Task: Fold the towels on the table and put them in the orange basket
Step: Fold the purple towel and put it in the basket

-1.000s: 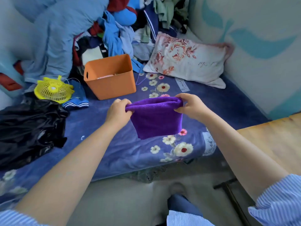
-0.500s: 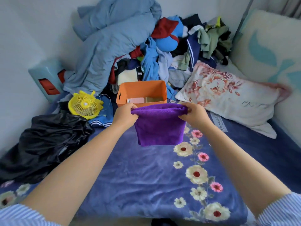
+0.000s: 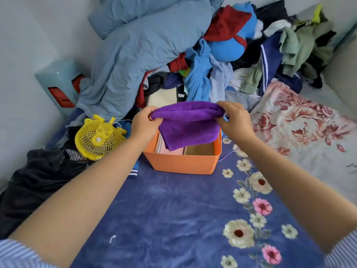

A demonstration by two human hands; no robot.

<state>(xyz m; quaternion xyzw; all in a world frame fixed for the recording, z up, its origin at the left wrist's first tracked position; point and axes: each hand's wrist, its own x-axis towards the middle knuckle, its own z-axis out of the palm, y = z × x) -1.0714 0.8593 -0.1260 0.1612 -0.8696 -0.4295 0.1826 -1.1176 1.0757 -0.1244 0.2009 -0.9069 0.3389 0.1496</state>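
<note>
Above the orange basket (image 3: 182, 164) on the bed, both hands, left hand (image 3: 144, 125) and right hand (image 3: 234, 120), pinch the folded purple towel (image 3: 188, 125) by its top corners, its long edge spanning sideways, hanging directly over the opening.

since one second ago, both hands have carried the folded purple towel (image 3: 188, 125) forward — from above the open floral bedspread (image 3: 173, 209) to directly above the orange basket (image 3: 181, 163). the left hand (image 3: 144, 125) and right hand (image 3: 234, 120) are now over the basket's left and right walls, each gripping an upper corner as before. the towel's lower edge now hangs inside the basket opening, covering part of the folded towels (image 3: 164, 147) already inside — it earlier hung clear of the basket, nearer the person.
</note>
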